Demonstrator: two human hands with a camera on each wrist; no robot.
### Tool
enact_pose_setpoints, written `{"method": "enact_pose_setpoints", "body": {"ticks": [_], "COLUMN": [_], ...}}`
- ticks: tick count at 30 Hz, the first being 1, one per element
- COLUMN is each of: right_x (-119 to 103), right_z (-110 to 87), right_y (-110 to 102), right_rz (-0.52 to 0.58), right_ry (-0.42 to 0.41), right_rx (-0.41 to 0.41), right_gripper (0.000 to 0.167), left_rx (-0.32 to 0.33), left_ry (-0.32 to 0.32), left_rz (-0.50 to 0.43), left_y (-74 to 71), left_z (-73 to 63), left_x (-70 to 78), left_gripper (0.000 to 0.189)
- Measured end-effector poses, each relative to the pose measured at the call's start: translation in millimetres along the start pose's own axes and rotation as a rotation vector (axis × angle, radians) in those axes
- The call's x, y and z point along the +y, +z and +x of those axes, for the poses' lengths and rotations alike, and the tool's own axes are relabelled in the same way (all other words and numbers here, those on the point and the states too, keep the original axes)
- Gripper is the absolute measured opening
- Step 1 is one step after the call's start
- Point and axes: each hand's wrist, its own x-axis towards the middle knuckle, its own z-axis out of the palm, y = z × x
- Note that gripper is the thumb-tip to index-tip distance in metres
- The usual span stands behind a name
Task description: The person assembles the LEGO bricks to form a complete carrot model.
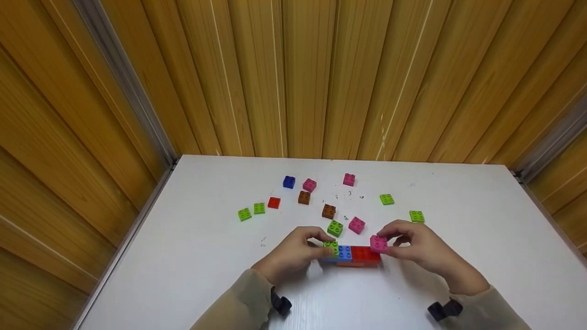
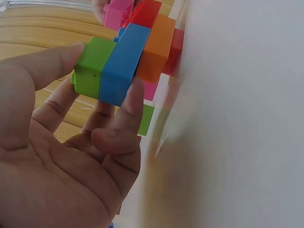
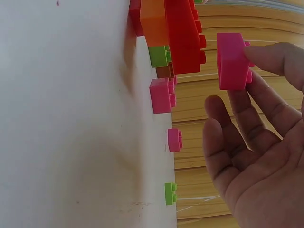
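The brick stack (image 1: 365, 253) is between the two hands. A lower red brick (image 3: 135, 16) is at its foot, an orange brick (image 3: 154, 23) above that, then a light blue brick (image 1: 345, 252) and an upper red brick (image 3: 183, 38) end to end, both overhanging the orange one. An end green brick (image 2: 95, 66) sits on the light blue one, at the stack's left end. Whether the stack's foot touches the table cannot be told.

At that left end the left hand (image 1: 293, 252) pinches the end green brick between thumb and fingers, one fingertip against the light blue brick. Over the stack's right end the right hand (image 1: 426, 250) pinches a held pink brick (image 1: 379, 244) between thumb and fingertips, its studs facing up, a gap between it and the upper red brick.

Just beyond the stack lie a loose green brick (image 1: 335, 228) and a loose pink brick (image 1: 357, 224); past them, two brown bricks (image 1: 329, 211), two far pink bricks (image 1: 349, 179) and a dark blue brick (image 1: 289, 182). Beyond the stack to its left are a flat red piece (image 1: 274, 202) and two flat green bricks (image 1: 259, 208); beyond to its right, two more green bricks (image 1: 386, 199). The white table (image 1: 183, 256) spreads around the stack, and wood-patterned panels (image 1: 302, 78) rise behind.
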Motion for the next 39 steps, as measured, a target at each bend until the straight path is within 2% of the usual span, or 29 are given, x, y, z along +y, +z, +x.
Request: {"method": "enact_pose_setpoints", "body": {"ticks": [9, 15, 19, 23, 28, 39], "right_x": [7.1, 8.9, 10.3, 10.9, 10.7, 7.0], "right_z": [-0.2, -1.4, -1.8, -1.0, -1.9, 1.5], "right_y": [3.3, 6.5, 10.9, 16.7, 21.0, 29.1], "right_rz": [-0.013, 0.042, 0.152, 0.292, 0.411, 0.366], "right_ry": [-0.038, -0.019, 0.068, 0.184, 0.266, 0.282], "right_rx": [-0.073, -0.084, -0.092, -0.09, -0.094, -0.05], "right_gripper": [0.026, 0.027, 0.029, 0.033, 0.036, 0.036], "left_rx": [-0.02, -0.02, -0.017, -0.011, -0.007, -0.004], "left_ry": [-0.033, -0.022, 0.003, -0.006, -0.025, -0.015], "left_rz": [-0.019, -0.019, 0.0, 0.0, -0.017, -0.031], "left_y": [0.7, 1.4, 1.7, 2.0, 2.7, 1.5], "left_z": [0.6, 0.1, 0.3, -0.3, -1.3, -1.8], "left_x": [0.9, 0.6, 0.1, 0.1, 0.9, 0.6], "left_gripper": [0.013, 0.015, 0.016, 0.015, 0.014, 0.015]}}
